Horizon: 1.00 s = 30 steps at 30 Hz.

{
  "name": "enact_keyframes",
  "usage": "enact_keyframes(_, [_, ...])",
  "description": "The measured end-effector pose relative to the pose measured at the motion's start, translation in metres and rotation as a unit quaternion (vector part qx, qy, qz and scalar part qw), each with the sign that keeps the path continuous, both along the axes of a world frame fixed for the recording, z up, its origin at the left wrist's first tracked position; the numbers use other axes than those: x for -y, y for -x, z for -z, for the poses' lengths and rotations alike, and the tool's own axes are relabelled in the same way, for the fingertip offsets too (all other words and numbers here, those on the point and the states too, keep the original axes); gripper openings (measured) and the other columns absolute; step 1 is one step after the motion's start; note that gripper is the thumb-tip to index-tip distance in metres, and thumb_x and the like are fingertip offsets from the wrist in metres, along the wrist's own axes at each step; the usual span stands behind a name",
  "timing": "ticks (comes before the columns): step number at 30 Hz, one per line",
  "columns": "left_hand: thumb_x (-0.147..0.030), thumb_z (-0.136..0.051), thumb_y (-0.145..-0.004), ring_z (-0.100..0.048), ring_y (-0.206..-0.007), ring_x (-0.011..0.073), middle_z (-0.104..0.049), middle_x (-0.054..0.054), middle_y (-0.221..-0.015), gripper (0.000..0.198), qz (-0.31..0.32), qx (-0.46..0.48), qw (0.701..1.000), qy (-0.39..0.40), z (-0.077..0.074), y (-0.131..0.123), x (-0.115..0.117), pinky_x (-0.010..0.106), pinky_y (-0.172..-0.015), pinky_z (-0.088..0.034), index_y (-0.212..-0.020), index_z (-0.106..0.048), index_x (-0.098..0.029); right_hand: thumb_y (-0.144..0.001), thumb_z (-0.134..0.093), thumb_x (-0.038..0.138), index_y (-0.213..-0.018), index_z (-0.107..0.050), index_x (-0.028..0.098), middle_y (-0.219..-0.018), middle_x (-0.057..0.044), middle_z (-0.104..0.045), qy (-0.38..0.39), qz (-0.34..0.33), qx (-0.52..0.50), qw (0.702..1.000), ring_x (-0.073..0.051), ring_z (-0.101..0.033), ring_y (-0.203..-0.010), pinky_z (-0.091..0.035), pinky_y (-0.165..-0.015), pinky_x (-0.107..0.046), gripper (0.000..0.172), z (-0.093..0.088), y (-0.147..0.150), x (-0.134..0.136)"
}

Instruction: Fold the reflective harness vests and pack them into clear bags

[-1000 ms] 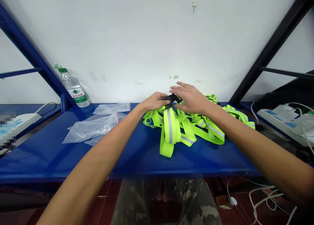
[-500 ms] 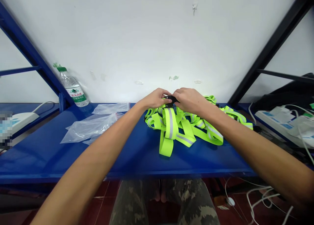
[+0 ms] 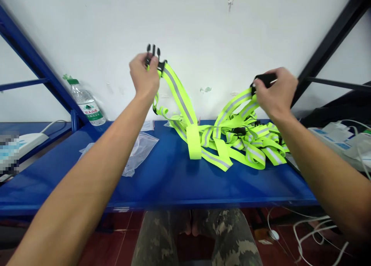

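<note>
My left hand point(image 3: 145, 73) is raised in front of the wall, its fingers closed on a black pronged buckle point(image 3: 153, 55). From that buckle a neon-yellow reflective strap point(image 3: 179, 94) with a grey stripe runs down to the table. Off to the right, my right hand point(image 3: 276, 90) is also raised and grips a black piece point(image 3: 265, 79), its exact kind partly hidden by the fingers. Yellow straps hang from it into a tangled pile of reflective straps point(image 3: 252, 146) on the blue table point(image 3: 174, 188).
Clear plastic bags point(image 3: 140, 152) lie left of the pile, partly behind my left forearm. A water bottle point(image 3: 88, 103) leans at the back left. White power strips point(image 3: 337, 140) with cables stand at the right, and blue point(image 3: 37, 61) and black frame posts point(image 3: 327, 45) flank the table.
My hands were together over the strap pile at a black buckle. Now they are raised and far apart, left hand up-left and right hand up-right, pulling straps upward from the pile.
</note>
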<state>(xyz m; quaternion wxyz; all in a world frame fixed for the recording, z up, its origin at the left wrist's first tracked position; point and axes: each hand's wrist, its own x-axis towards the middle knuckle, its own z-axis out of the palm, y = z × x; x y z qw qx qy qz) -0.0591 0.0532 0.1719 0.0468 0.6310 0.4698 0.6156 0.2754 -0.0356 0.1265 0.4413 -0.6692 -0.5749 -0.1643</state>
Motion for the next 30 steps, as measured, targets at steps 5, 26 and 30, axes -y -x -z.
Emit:
enact_keyframes(5, [-0.03, -0.043, -0.097, -0.05, -0.102, 0.0076, -0.061, -0.001, -0.116, 0.024, -0.006, 0.017, 0.998, -0.055, -0.023, 0.0, 0.008, 0.019, -0.093, -0.036, -0.115, -0.052, -0.017, -0.085, -0.054, 0.02, -0.107, -0.068, 0.017, -0.111, -0.02, -0.068, 0.179, -0.006, 0.165, 0.97, -0.038, -0.062, -0.104, -0.047, -0.086, -0.05, 0.026, -0.002, 0.021, 0.0])
enact_keyframes(26, [-0.025, -0.031, -0.103, -0.048, -0.116, 0.0054, -0.058, -0.003, -0.121, 0.014, -0.074, 0.072, 0.991, -0.084, -0.047, -0.004, 0.041, 0.02, -0.102, -0.03, -0.111, -0.043, -0.02, -0.08, -0.07, 0.043, -0.07, -0.062, 0.017, -0.068, -0.001, -0.063, 0.417, -0.575, 0.019, 0.703, -0.015, -0.058, -0.067, -0.046, -0.062, -0.027, 0.029, 0.038, 0.114, 0.01])
enact_keyframes(30, [-0.022, -0.032, -0.103, -0.048, -0.112, 0.0038, -0.057, -0.002, -0.122, 0.013, -0.123, 0.051, 0.987, -0.085, -0.037, 0.006, 0.037, 0.016, -0.099, -0.029, -0.112, -0.042, -0.019, -0.088, -0.062, 0.05, -0.07, -0.058, 0.019, -0.065, 0.0, -0.056, 0.344, -0.542, -0.022, 0.767, -0.012, -0.051, -0.061, -0.042, -0.056, -0.026, 0.037, 0.019, 0.118, 0.02])
